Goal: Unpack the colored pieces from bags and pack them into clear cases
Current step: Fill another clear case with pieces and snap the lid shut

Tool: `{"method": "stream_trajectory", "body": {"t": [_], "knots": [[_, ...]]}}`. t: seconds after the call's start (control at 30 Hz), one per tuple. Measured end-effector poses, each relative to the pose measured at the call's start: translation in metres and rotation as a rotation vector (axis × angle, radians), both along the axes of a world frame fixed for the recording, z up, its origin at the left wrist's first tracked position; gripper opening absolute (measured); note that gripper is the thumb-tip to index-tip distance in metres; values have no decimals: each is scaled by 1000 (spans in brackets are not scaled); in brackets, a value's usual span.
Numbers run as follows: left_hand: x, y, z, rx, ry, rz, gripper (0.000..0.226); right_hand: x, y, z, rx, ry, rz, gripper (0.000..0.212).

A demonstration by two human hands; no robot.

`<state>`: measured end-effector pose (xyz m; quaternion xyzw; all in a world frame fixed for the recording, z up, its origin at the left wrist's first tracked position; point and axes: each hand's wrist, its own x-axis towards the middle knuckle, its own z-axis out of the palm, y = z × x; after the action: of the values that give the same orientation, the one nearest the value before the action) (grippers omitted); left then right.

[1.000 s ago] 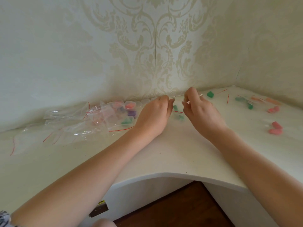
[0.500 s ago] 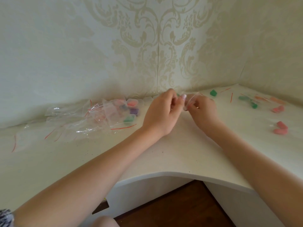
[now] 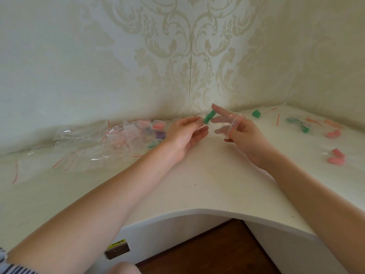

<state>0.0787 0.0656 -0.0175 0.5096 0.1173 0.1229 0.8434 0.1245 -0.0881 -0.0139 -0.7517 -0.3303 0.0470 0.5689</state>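
My right hand (image 3: 244,133) has its first two fingers pushed straight into a small clear bag (image 3: 227,123) with a red zip line, and its lower fingers curl at the bag's mouth. A green piece (image 3: 209,116) sits at the tips of those fingers, at the bag's far end. My left hand (image 3: 184,134) is spread, palm turned right, its fingertips just touching the green piece; its thumb stays apart. Small clear cases (image 3: 158,125) with pink and purple pieces stand left of that hand, by the wall.
Several empty clear bags (image 3: 88,149) with red zips lie in a heap at the left. On the right part of the white corner desk (image 3: 197,211) lie a loose green piece (image 3: 256,113), bagged green pieces (image 3: 298,124), orange pieces (image 3: 324,122) and pink pieces (image 3: 335,157).
Both hands have risen off the desk and drawn apart. My left hand has opened out of its pinch, and my right fingers now reach into the bag with the green piece showing.
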Motion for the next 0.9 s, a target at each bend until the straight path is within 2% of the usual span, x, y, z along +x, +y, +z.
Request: {"method": "stream_trajectory", "body": {"t": [0.07, 0.17, 0.3, 0.4, 0.53, 0.67, 0.8, 0.9], "knots": [[-1, 2, 2, -56, 17, -38, 8, 1, 2, -1, -18, -15, 7, 67], [-3, 1, 2, -35, 3, -44, 10, 3, 3, -4, -49, -12, -29, 65], [-3, 1, 2, 64, -6, -12, 14, 2, 4, -7, -71, -30, -66, 49], [-1, 0, 2, 143, 4, 22, 14, 6, 5, -9, -114, -40, -133, 28], [-2, -4, 0, 256, -17, 11, 17, 6, 3, -11, -110, -86, -105, 16], [-4, -5, -3, 449, -60, 21, 22, 6, 2, -9, -119, -117, -76, 19], [-2, -2, -4, 351, -65, 19, 19, 2, 2, -7, -117, -93, 25, 28], [-2, -5, -4, 316, -71, 11, 18, 2, 2, -7, -121, -150, -34, 28]]}}
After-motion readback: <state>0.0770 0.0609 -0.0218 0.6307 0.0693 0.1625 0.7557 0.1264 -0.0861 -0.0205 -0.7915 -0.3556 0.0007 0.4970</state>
